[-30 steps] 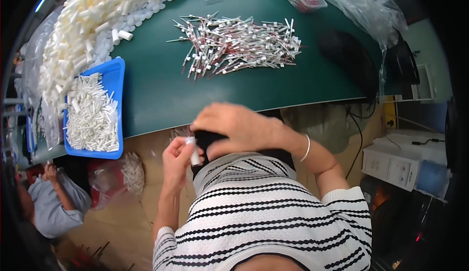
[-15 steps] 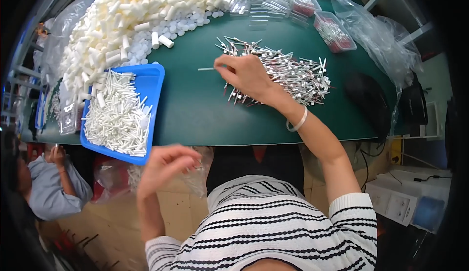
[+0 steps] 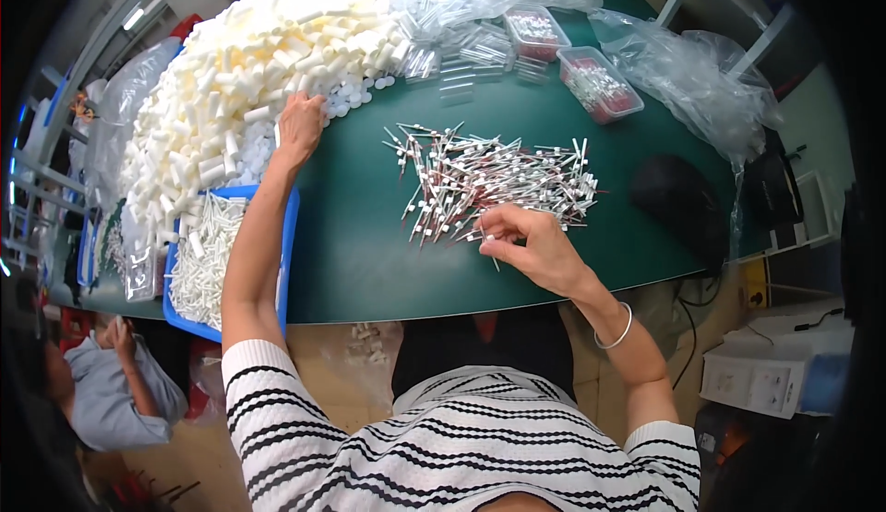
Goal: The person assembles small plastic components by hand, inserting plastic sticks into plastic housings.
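- Table (image 3: 369, 267), green-topped: spans the frame, its near edge curving across the middle.
- Heap of white cylinders (image 3: 249, 65), upper left: large and unsorted, so judged far from used up.
- Loose pile of slender rods (image 3: 498, 175), grey and red with small white collars, centre: also plentiful; which, if any, count as complete cannot be told.
- Blue tray (image 3: 292, 235), left of centre (partly behind the left forearm): well stocked with short white sticks (image 3: 205, 272).
- Two clear tubs, upper right of centre, rear (image 3: 540, 53) and front (image 3: 620, 111): filled with red-and-white pieces, perhaps a lot already set apart, though that is only a judgement.
- Right hand (image 3: 531, 244), just below the pile: thumb and fingertips together, pinching one slim rod.
- Left hand (image 3: 300, 126), upper left of centre, at the edge of the cylinder heap: fingers bent downward; whether they grip anything cannot be told.
- Pinched rod (image 3: 496, 263), one piece, right of centre: clear of the tabletop or touching it, not determinable.
- Translucent discs (image 3: 349, 97), many, beside the left hand: loose.
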Available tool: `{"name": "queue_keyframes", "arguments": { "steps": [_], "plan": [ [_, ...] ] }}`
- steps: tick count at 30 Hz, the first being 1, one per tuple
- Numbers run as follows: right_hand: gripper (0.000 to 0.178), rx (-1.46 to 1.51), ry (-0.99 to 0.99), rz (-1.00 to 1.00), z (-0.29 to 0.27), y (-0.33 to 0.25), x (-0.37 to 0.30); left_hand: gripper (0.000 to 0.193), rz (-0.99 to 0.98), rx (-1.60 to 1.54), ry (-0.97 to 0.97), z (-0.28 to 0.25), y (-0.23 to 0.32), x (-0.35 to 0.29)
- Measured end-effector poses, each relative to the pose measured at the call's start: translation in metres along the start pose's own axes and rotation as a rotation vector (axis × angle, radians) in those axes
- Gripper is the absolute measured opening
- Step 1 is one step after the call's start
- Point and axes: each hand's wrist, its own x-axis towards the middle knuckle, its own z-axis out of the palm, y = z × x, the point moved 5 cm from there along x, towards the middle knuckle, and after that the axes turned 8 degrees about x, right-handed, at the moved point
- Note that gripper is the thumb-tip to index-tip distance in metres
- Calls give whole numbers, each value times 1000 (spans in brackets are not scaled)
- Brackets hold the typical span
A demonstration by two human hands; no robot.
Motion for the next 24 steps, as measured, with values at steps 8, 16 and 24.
{"name": "queue_keyframes", "arguments": {
  "steps": [8, 16, 24],
  "plan": [
    [13, 202, 41, -19, 1, -9, -26, 11, 93, 88, 15, -4, 0, -12],
    [15, 542, 78, 69, 12, 7, -45, 14, -275, -1158, -300, -106, 149, -102],
    [20, 673, -4, 50, 46, 15, -45, 21, -646, -1783, -583, -110, 224, -217]
  ]
}}
